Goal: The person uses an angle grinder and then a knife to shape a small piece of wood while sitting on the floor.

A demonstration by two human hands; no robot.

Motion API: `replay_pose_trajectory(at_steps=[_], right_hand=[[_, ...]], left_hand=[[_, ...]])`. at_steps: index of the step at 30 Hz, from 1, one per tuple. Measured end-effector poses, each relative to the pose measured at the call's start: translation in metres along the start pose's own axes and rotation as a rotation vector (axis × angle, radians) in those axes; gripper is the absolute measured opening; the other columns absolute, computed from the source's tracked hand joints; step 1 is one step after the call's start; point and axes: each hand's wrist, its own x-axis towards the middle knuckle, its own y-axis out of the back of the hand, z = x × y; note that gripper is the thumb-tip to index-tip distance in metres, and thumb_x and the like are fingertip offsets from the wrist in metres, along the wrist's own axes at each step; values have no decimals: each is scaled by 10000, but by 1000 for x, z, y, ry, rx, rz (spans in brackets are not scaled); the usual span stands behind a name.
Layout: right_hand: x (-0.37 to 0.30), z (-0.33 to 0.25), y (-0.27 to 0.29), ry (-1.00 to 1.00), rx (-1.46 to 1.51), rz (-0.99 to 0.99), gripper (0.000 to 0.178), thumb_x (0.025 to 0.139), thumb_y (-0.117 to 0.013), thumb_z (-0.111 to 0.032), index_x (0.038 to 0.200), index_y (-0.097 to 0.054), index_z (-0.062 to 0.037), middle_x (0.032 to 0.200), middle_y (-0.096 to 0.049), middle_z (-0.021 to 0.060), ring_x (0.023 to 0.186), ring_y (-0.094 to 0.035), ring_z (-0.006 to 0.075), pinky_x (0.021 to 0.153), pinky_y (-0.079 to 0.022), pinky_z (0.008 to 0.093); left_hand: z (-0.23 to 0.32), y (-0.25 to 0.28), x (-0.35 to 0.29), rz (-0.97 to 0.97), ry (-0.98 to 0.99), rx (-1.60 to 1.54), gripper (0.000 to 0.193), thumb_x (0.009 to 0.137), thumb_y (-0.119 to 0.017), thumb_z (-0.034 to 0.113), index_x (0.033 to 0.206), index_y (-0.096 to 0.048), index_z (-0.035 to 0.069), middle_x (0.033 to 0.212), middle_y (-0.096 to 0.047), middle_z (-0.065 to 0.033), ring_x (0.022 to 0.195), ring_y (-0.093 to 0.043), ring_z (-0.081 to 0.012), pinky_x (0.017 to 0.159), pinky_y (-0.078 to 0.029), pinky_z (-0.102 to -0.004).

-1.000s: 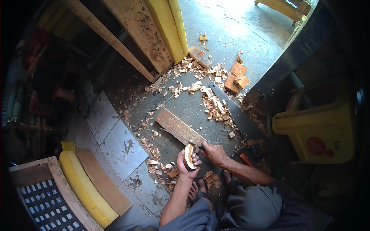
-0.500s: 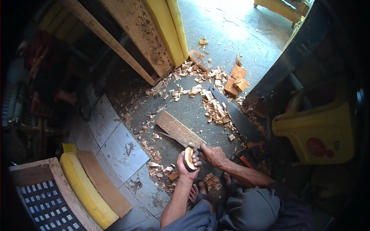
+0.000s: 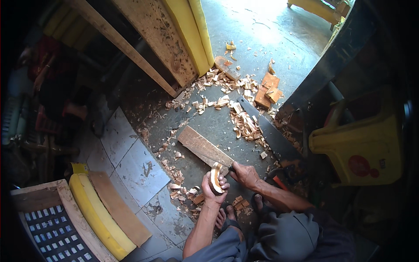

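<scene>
My left hand (image 3: 209,191) is closed around a small curved piece of wood (image 3: 215,180), pale on its cut face with a dark brown edge, held upright above the floor. To its right, my right hand (image 3: 245,175) grips the dark handle of a knife (image 3: 231,167). The knife's blade is thin and blurred, pointing left across the piece's upper end; I cannot tell whether they touch. Beneath and beyond both hands, a flat wooden board (image 3: 201,146) lies slanted on the floor.
Wood shavings (image 3: 244,124) lie scattered around the board. A hand saw (image 3: 270,131) rests to the right, near brown wood blocks (image 3: 267,91). A yellow plastic container (image 3: 355,150) stands at the right. Yellow padding (image 3: 98,216) and a wooden frame (image 3: 72,209) are at lower left.
The knife has turned so its blade shows far less clearly than before. My right hand has shifted slightly right, while my left hand keeps hold of the wood piece.
</scene>
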Motion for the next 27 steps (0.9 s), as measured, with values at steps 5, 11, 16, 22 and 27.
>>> replay_pose_trajectory(at_steps=[5,11,16,22,27], right_hand=[[8,-6,-1,-65,-67,-60,289,939,-714,-241,1019,-512,-51,815,-677,196,765,-689,431,617,-548,489],[10,1,-2,-122,-37,-99,282,967,-668,-277,1031,-515,-49,888,-703,228,799,-689,458,658,-539,548],[8,5,-2,-149,-47,-106,305,976,-653,-313,1033,-513,-49,847,-696,238,797,-686,468,668,-540,555],[9,-23,23,-296,269,1,356,994,-658,-357,969,-545,-20,756,-651,251,747,-675,464,640,-506,525],[20,-42,30,-139,325,143,340,1011,-656,-341,1014,-610,-4,765,-630,227,712,-671,411,628,-505,473]], left_hand=[[-2,-3,3,-6,-29,12,475,1014,-486,394,1201,-561,-35,831,-560,-66,661,-545,-145,557,-464,-276],[-3,3,1,-7,-17,15,431,1030,-481,415,1188,-577,26,829,-573,-63,671,-552,-152,571,-460,-301],[-6,4,2,-11,-41,54,416,1030,-497,412,1226,-574,54,840,-598,-73,687,-567,-165,582,-471,-319],[-6,1,-3,-32,-286,439,434,1003,-630,175,1414,-509,108,1264,-650,-126,1163,-638,-288,1045,-502,-445],[4,-6,14,-109,-445,838,306,1018,-674,140,1299,-582,61,1230,-665,-68,1167,-615,-175,1056,-467,-359]])
